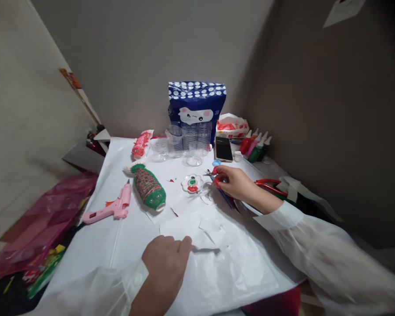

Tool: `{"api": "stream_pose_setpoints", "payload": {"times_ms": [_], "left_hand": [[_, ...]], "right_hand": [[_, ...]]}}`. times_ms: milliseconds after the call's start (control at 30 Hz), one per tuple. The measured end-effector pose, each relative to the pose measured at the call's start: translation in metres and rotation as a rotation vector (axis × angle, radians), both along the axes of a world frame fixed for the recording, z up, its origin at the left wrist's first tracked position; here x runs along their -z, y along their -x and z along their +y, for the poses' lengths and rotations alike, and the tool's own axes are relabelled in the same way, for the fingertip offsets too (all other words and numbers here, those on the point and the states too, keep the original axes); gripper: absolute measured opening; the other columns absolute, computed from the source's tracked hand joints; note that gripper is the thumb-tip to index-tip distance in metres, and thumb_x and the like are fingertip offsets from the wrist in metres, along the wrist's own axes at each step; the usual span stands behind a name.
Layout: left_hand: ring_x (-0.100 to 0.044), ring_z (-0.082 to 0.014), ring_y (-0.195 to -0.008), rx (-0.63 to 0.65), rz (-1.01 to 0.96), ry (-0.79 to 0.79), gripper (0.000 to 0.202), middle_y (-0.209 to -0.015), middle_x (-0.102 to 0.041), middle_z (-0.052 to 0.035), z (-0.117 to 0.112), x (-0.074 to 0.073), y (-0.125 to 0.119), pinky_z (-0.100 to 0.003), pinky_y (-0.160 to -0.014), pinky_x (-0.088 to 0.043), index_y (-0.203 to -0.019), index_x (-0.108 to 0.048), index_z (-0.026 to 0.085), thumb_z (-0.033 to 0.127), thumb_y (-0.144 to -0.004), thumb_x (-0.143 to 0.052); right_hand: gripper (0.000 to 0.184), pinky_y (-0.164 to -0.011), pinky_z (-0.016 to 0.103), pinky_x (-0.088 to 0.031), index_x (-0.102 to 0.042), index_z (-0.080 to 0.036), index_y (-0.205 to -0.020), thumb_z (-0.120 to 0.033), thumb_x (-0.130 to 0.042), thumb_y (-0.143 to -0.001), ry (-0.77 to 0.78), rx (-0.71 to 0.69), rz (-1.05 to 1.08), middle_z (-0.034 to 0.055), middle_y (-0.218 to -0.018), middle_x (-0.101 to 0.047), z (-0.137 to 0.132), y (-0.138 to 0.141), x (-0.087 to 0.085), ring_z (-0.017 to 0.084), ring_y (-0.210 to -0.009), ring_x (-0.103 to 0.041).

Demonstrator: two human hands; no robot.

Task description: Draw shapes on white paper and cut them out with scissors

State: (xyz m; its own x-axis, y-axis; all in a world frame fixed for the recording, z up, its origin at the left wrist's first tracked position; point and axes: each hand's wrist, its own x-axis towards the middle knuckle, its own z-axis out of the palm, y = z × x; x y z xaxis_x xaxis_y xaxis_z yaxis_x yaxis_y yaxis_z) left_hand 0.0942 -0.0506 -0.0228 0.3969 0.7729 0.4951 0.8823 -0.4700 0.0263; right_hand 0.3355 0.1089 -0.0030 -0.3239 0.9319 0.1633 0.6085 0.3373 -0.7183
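My right hand (238, 184) grips a pair of small scissors with red handles (216, 170), its blades pointing left above the table. My left hand (166, 263) is closed at the near edge of a white sheet of paper (177, 226), thumb and finger pinching it. That sheet has a ragged, cut edge on its right. Left of it lies a green fish (149, 188) with a dark red speckled body, shaped like a bottle. A scalloped white dish (192, 183) with green and red paint sits just left of the scissors.
A pink glue gun (115, 206) lies at the left. Farther back are a smaller red fish (142, 145), stacked clear plastic cups (187, 138), a blue bag (197, 96), a phone (223, 149) and paint bottles (256, 151). Red-handled pliers (271, 186) lie beyond my right forearm.
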Motion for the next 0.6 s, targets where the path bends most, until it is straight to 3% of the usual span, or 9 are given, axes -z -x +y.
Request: {"api": "stream_pose_setpoints", "payload": {"times_ms": [133,233,300,367,433,500,600], "left_hand": [[-0.054,-0.0192,-0.053,0.056,0.187,-0.037,0.033,-0.055,-0.058,-0.0008,0.001,-0.01,-0.003,-0.034,-0.057,-0.033,-0.069,-0.065,0.019,0.009,-0.095,-0.046],[-0.054,-0.0202,-0.056,0.069,0.181,0.061,0.032,-0.057,-0.058,-0.001,0.005,-0.018,-0.003,-0.035,-0.059,-0.032,-0.068,-0.061,0.019,0.009,-0.094,-0.045],[-0.056,-0.022,-0.062,0.079,0.122,0.207,0.03,-0.062,-0.061,-0.0023,0.007,-0.024,0.0,-0.035,-0.061,-0.034,-0.072,-0.061,0.019,0.013,-0.095,-0.042],[-0.055,-0.0228,-0.065,0.077,0.014,0.331,0.032,-0.065,-0.06,-0.0037,0.009,-0.033,0.003,-0.035,-0.063,-0.036,-0.071,-0.058,0.02,0.017,-0.095,-0.037],[-0.056,-0.0229,-0.069,0.058,-0.107,0.488,0.034,-0.068,-0.059,-0.0047,0.011,-0.042,0.006,-0.034,-0.065,-0.038,-0.07,-0.054,0.02,0.022,-0.096,-0.032],[-0.055,-0.022,-0.072,0.035,-0.253,0.633,0.035,-0.071,-0.058,-0.0044,0.012,-0.052,0.007,-0.033,-0.066,-0.04,-0.069,-0.049,0.021,0.028,-0.097,-0.03],[-0.051,-0.0199,-0.068,0.014,-0.484,0.815,0.037,-0.069,-0.055,-0.0019,0.014,-0.064,0.009,-0.03,-0.063,-0.039,-0.066,-0.046,0.023,0.04,-0.096,-0.031]], "right_hand": [[0.018,-0.066,0.03,-0.048,-0.059,-0.021,-0.093,-0.014,-0.06,-0.077,0.064,-0.006,0.111,0.0032,-0.08,-0.071,-0.006,-0.009,-0.002,0.024,-0.081,-0.068],[0.019,-0.067,0.031,-0.052,-0.056,-0.021,-0.097,-0.02,-0.062,-0.078,0.18,-0.097,0.203,0.0048,-0.083,-0.073,-0.025,-0.01,-0.006,0.023,-0.08,-0.07],[0.026,-0.072,0.032,-0.054,-0.056,-0.021,-0.101,-0.025,-0.067,-0.079,0.27,-0.212,0.262,0.0065,-0.093,-0.074,-0.045,-0.009,-0.013,0.024,-0.087,-0.071],[0.04,-0.081,0.032,-0.054,-0.057,-0.022,-0.105,-0.027,-0.078,-0.072,0.337,-0.329,0.326,0.0069,-0.109,-0.071,-0.067,-0.008,-0.022,0.026,-0.106,-0.067],[0.048,-0.098,0.034,-0.047,-0.058,-0.024,-0.112,-0.022,-0.082,-0.07,0.44,-0.427,0.429,0.0059,-0.123,-0.065,-0.088,-0.006,-0.028,0.025,-0.122,-0.058],[0.046,-0.104,0.035,-0.041,-0.06,-0.025,-0.111,-0.017,-0.082,-0.072,0.475,-0.469,0.423,0.0044,-0.122,-0.064,-0.106,-0.003,-0.03,0.024,-0.123,-0.055],[0.032,-0.094,0.032,-0.045,-0.062,-0.024,-0.098,-0.013,-0.078,-0.073,0.427,-0.353,0.425,0.0017,-0.104,-0.065,-0.124,0.006,-0.025,0.021,-0.103,-0.06]]}}
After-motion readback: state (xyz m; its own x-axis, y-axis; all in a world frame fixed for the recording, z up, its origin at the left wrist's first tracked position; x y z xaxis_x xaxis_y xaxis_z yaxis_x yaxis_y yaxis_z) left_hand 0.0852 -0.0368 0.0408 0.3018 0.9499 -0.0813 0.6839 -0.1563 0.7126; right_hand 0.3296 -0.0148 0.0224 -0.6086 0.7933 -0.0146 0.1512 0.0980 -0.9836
